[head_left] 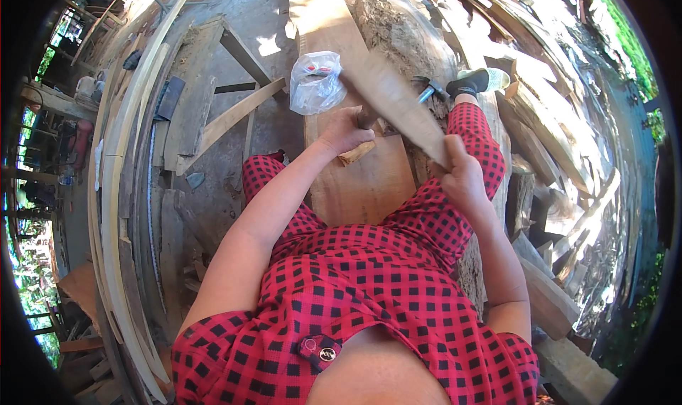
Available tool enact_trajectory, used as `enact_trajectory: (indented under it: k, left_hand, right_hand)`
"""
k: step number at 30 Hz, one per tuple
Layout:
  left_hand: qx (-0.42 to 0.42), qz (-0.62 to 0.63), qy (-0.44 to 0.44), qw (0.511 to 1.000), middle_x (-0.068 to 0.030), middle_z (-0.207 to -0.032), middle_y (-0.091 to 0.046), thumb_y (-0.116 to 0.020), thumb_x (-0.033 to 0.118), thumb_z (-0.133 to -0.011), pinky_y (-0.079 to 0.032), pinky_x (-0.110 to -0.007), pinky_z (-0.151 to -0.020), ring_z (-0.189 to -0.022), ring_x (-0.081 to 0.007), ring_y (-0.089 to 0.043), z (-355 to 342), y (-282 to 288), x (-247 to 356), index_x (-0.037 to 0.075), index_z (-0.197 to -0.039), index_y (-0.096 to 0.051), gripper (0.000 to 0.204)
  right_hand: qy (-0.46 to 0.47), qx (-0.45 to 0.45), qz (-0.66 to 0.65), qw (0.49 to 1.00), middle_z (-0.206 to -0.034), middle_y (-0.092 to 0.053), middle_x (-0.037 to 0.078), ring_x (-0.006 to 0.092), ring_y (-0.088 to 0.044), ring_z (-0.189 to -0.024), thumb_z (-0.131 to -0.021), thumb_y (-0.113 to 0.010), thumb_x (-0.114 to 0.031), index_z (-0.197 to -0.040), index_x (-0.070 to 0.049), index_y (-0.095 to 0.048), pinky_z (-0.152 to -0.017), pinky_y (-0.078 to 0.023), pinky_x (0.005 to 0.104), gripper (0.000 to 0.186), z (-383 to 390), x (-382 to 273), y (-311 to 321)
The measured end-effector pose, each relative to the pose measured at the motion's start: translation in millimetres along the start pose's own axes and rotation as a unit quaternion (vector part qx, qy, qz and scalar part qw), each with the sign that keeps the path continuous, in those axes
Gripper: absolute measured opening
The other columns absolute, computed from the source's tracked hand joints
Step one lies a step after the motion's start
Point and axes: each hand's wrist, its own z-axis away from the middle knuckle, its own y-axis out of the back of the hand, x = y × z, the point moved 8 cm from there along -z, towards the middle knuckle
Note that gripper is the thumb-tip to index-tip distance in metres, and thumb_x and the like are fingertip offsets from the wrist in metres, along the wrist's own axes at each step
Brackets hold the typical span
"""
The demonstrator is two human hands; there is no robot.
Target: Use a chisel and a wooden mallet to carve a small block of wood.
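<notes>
My right hand (pixel 462 170) is wrapped round the near, narrower end of a flat wooden paddle-shaped piece (pixel 398 103). Its broad end is smeared by motion and slants up to the left. My left hand (pixel 345 131) is closed round a short, dark, rounded handle (pixel 365 118); whatever is below the handle is hidden. Just under that hand is a small pale wood piece (pixel 356 153), lying over a wide brown plank (pixel 362 188) between my legs. A clear plastic bag (pixel 315 92) with something red and white inside sits on the plank, beyond my left hand.
A claw hammer (pixel 430 90) lies near my right foot (pixel 479 84). A rough log (pixel 401 32) runs alongside the plank. Split timber (pixel 547 121) is heaped on the right. Long strips of wood (pixel 121 142) and a wooden frame (pixel 213 92) stand on the left.
</notes>
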Motion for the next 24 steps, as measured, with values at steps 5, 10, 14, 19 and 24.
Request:
enact_trajectory:
  k: [5,10,14,19,24]
  left_hand:
    - [0.025,0.108,0.017,0.994,0.0004,-0.081,-0.062,-0.071,0.004,-0.067,-0.048,-0.027,-0.069,-0.072,-0.0106,-0.058,5.4,5.6,-6.5,0.004,-0.085,-0.061,0.020]
    - [0.099,0.135,-0.074,0.983,-0.0012,-0.081,-0.064,-0.071,0.005,-0.069,-0.050,-0.026,-0.072,-0.076,-0.0107,-0.060,36.8,45.8,-13.7,0.004,-0.088,-0.062,0.021]
    - [0.193,0.305,0.024,0.932,-0.0025,-0.085,-0.063,-0.070,0.005,-0.075,-0.053,-0.026,-0.067,-0.077,-0.0120,-0.062,77.8,59.2,-63.9,0.007,-0.090,-0.062,0.017]
    - [0.345,0.445,0.141,0.814,-0.0063,-0.089,-0.063,-0.068,0.010,-0.079,-0.059,-0.032,-0.066,-0.076,-0.0188,-0.066,119.1,51.0,-112.3,0.007,-0.093,-0.060,0.016]
    - [0.397,0.407,0.160,0.807,-0.0049,-0.081,-0.061,-0.071,0.013,-0.078,-0.058,-0.032,-0.061,-0.071,-0.0172,-0.064,109.4,59.4,-95.2,0.007,-0.087,-0.060,0.016]
  right_hand:
    - [-0.067,-0.013,0.019,0.997,-0.072,-0.062,0.015,0.0239,-0.064,-0.071,-0.076,-0.069,-0.009,-0.096,-0.002,-0.050,-0.063,-0.046,0.0361,0.029,-2.4,17.1,1.4]
    - [-0.249,-0.021,-0.280,0.927,-0.060,-0.053,0.002,0.0083,-0.050,-0.042,-0.082,-0.067,-0.008,-0.088,-0.005,-0.049,-0.034,-0.034,0.0209,0.019,13.3,67.6,-61.4]
    - [-0.336,-0.045,-0.303,0.891,-0.060,-0.054,0.005,0.0113,-0.050,-0.041,-0.084,-0.065,-0.010,-0.086,-0.004,-0.048,-0.031,-0.034,0.0245,0.018,26.5,109.1,-111.0]
    - [-0.369,-0.121,-0.283,0.877,-0.061,-0.055,0.007,0.0143,-0.052,-0.042,-0.085,-0.064,-0.016,-0.088,-0.001,-0.049,-0.031,-0.034,0.0267,0.021,25.9,121.5,-137.4]
    - [-0.380,-0.113,-0.285,0.872,-0.062,-0.056,0.008,0.0152,-0.053,-0.043,-0.085,-0.064,-0.017,-0.088,0.000,-0.049,-0.032,-0.035,0.0270,0.022,27.9,127.8,-136.8]
